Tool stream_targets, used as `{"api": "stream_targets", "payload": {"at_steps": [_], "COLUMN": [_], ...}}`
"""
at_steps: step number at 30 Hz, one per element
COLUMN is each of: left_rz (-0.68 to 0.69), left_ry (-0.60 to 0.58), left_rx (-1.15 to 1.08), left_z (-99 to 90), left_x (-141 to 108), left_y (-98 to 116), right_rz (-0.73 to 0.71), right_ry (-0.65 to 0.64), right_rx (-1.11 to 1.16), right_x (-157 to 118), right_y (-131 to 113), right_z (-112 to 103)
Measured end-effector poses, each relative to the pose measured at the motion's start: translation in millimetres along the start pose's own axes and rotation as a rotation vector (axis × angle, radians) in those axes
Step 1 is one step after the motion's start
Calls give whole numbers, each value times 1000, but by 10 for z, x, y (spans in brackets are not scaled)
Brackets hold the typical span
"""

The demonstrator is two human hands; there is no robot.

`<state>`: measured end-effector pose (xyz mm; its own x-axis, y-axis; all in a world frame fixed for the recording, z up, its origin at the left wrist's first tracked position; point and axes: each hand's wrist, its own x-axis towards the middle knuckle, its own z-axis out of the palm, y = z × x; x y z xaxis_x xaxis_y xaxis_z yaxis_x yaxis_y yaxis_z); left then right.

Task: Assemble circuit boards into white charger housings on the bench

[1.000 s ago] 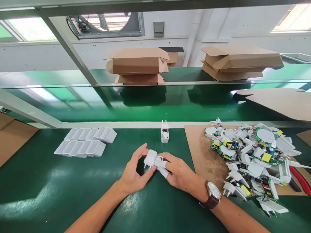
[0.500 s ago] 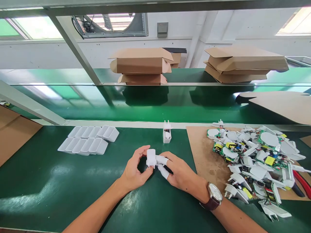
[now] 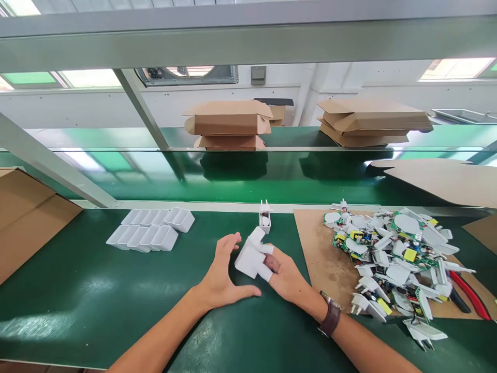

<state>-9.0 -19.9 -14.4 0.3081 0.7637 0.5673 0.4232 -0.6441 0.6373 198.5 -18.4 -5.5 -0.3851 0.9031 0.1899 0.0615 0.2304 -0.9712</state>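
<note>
Right hand (image 3: 285, 274) pinches white plastic piece (image 3: 250, 255), its plug side unseen; left hand (image 3: 223, 274) spread, contact unclear.

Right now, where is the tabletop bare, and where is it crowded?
Bare tabletop runs from the white boxes toward the near edge, left of the left forearm; another patch lies between that and the right forearm. The right is crowded: a heap of plug casings and circuit boards covers most of the cardboard, leaving its left strip bare.
</note>
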Motion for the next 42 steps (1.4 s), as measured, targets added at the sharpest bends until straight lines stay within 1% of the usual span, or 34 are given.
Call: {"api": "stream_targets", "payload": {"at_steps": [2,4,7,10,12,14,15,16,18,19,20,21,22,25,27,29,31,32,34,37,39,40,41,42], "left_rz": [93,146,193,199,190,138,78,-10,-232,-331,-404,-449,-457,-444,-433,-409,-370,-348,-312,-311,-319,-323,-314,-291], "left_ry": [54,116,163,151,152,176,188,198,201,188,172,141,108,36,-11,-60,-99,-106,-76,50,113,135,139,115], "left_rx": [87,132,155,139,139,171,183,183,111,41,-27,-96,-123,-86,-48,-3,58,99,202,357,410,448,589,699], "left_z": [26,49,58,45,35,25,20,15,12,18,31,51,79,194,269,289,192,87,-223,-801,-1116,-1218,-1274,-1281], "left_x": [-2,6,29,37,26,15,19,37,125,196,281,375,469,697,760,746,681,646,597,584,582,575,564,550], "left_y": [59,107,147,167,166,130,91,37,-105,-183,-258,-324,-378,-476,-487,-451,-385,-352,-307,-307,-360,-405,-459,-517], "right_rz": [201,336,399,389,314,172,87,8,-109,-140,-155,-154,-153,-115,-96,-109,-168,-211,-306,-410,-421,-402,-336,-270], "right_ry": [-34,-83,-101,-106,-53,42,100,167,332,412,466,489,469,318,257,243,237,233,235,252,232,222,188,141], "right_rx": [290,468,566,563,469,297,196,90,-125,-228,-318,-392,-447,-579,-688,-793,-868,-891,-921,-947,-945,-938,-957,-1015], "right_x": [7,16,27,24,16,15,19,28,56,71,86,100,112,136,126,86,33,11,-12,-17,-24,-29,-33,-33], "right_y": [-41,-83,-128,-155,-174,-186,-180,-161,-71,0,86,181,280,540,637,671,679,685,709,701,600,516,416,307], "right_z": [45,84,123,131,117,82,55,21,-64,-113,-163,-210,-251,-332,-354,-361,-358,-354,-341,-310,-279,-260,-238,-216]}}
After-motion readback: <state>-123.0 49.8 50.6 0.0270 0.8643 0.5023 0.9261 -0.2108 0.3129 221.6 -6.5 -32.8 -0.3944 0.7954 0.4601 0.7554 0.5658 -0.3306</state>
